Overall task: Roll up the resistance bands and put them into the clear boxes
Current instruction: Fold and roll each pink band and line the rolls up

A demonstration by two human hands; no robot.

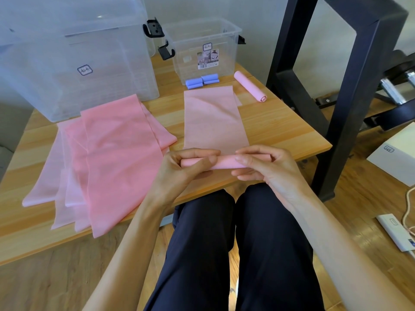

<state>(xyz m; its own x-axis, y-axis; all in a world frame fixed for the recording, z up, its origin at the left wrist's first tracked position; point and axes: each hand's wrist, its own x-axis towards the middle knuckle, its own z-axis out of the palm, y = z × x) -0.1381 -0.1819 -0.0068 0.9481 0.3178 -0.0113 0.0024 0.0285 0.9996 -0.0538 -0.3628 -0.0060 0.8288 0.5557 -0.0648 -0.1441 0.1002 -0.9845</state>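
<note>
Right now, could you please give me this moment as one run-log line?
step: rolling pink band | left hand: grips roll | right hand: grips roll | finished pink roll: on table, outside small clear box

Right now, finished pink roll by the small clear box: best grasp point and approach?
Grip the finished pink roll at mid-length, across its round body, coming from above. It lies flat on the table, angled, nothing touching it, so both long sides are probably reachable. Avoid the near spiral end: pinching there could loosen the layers.
</note>
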